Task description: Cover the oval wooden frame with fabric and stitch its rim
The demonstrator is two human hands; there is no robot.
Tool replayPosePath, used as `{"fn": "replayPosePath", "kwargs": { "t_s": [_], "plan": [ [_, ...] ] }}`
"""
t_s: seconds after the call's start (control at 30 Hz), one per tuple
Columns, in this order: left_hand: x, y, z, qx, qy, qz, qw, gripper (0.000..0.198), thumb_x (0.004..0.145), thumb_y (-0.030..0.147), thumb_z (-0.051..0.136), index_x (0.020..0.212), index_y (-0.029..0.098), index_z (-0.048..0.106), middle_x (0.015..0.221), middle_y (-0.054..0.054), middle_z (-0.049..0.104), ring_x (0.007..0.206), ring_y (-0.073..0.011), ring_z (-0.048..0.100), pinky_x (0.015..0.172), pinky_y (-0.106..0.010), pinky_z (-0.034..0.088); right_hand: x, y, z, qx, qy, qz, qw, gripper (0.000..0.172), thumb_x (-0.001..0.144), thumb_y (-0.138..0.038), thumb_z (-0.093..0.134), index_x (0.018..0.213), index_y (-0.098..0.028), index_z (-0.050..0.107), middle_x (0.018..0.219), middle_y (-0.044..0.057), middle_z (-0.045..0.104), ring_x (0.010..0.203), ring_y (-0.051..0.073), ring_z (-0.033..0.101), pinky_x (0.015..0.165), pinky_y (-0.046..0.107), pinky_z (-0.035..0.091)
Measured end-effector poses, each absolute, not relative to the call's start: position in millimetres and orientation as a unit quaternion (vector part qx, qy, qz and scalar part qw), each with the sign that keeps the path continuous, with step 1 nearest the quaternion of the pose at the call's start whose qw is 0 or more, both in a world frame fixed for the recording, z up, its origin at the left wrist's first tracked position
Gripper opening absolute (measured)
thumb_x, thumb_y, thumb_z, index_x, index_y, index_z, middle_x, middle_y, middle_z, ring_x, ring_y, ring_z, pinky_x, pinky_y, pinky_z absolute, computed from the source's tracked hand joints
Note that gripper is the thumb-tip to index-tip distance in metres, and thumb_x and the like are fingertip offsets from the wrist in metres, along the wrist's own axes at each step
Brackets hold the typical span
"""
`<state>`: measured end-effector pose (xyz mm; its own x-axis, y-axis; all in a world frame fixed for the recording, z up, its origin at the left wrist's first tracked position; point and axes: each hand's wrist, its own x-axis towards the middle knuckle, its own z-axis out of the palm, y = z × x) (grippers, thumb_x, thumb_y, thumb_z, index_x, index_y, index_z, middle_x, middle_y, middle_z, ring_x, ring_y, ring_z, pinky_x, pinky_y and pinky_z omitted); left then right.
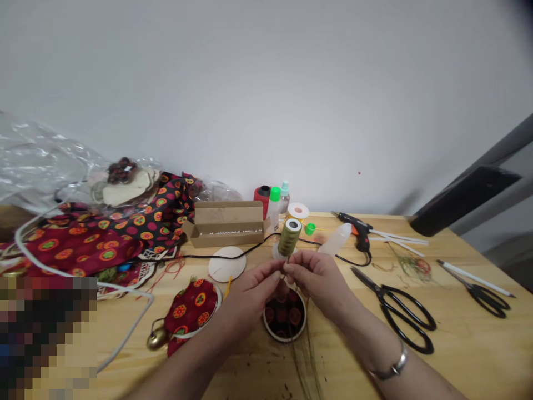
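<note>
My left hand (254,291) and my right hand (318,278) meet above the table, fingertips pinched together on fine thread just below an olive-green thread spool (289,237). The spool stands tilted behind my fingers. Under my hands sits a round disc covered in dark red patterned fabric (285,319). Loose olive strands (306,361) trail down toward the table's front edge. A silver bracelet is on my right wrist.
Large black scissors (402,314) and smaller scissors (485,294) lie right, a black glue gun (360,230) with white sticks behind. A cardboard box (227,225), bottles (275,208), wooden disc (227,264), fabric-covered disc (191,308), patterned cloth (104,233) and plastic bags fill the left.
</note>
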<state>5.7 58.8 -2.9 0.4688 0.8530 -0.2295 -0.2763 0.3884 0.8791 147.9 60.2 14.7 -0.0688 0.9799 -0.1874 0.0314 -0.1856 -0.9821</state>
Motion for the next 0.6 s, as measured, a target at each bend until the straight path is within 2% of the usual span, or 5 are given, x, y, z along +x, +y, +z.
{"fn": "replayPosePath", "kwargs": {
  "t_s": [0.13,0.23,0.33,0.5,0.6],
  "plan": [
    [4.4,59.4,0.2,0.442,0.395,0.371,0.715,0.03,0.076,0.035,0.06,0.098,0.016,0.067,0.059,0.004,0.052,0.048,-0.0064,0.037,0.046,-0.018,0.026,148.1,59.5,15.0,-0.528,-0.483,0.546,0.435,0.012,0.069,-0.021,0.061,0.06,-0.015,0.056,0.051,-0.004,0.055,0.041,0.005,0.038,0.04,0.018,0.028],
    [2.9,60.5,1.7,0.477,0.422,0.362,0.681,0.022,0.075,0.035,0.059,0.082,0.017,0.07,0.063,0.002,0.056,0.05,-0.0073,0.038,0.047,-0.019,0.026,147.6,59.2,12.8,-0.519,-0.493,0.544,0.438,0.013,0.069,-0.022,0.061,0.059,-0.015,0.056,0.052,-0.003,0.055,0.045,0.007,0.041,0.044,0.02,0.032],
    [0.4,61.7,3.4,0.516,0.459,0.351,0.632,0.024,0.074,0.036,0.06,0.067,0.015,0.069,0.054,0.003,0.053,0.049,-0.0087,0.039,0.048,-0.02,0.028,148.2,58.7,10.6,-0.535,-0.506,0.523,0.429,0.013,0.07,-0.023,0.061,0.06,-0.016,0.056,0.05,-0.004,0.053,0.045,0.007,0.041,0.044,0.02,0.032],
    [-1.8,62.2,4.3,0.495,0.479,0.365,0.627,0.023,0.068,0.037,0.066,0.072,0.016,0.073,0.058,0.001,0.06,0.053,-0.0108,0.046,0.049,-0.02,0.033,149.6,58.3,11.2,-0.547,-0.52,0.507,0.417,0.014,0.07,-0.024,0.061,0.059,-0.017,0.055,0.05,-0.004,0.051,0.044,0.008,0.04,0.043,0.02,0.033],
    [-1.2,62.1,1.5,0.43,0.452,0.366,0.69,0.022,0.065,0.036,0.07,0.075,0.016,0.072,0.063,0.0,0.064,0.054,-0.0108,0.051,0.051,-0.02,0.036,149.4,58.5,10.7,-0.545,-0.521,0.509,0.416,0.014,0.07,-0.024,0.061,0.06,-0.017,0.054,0.051,-0.004,0.052,0.046,0.008,0.041,0.045,0.02,0.034]
  ]
}}
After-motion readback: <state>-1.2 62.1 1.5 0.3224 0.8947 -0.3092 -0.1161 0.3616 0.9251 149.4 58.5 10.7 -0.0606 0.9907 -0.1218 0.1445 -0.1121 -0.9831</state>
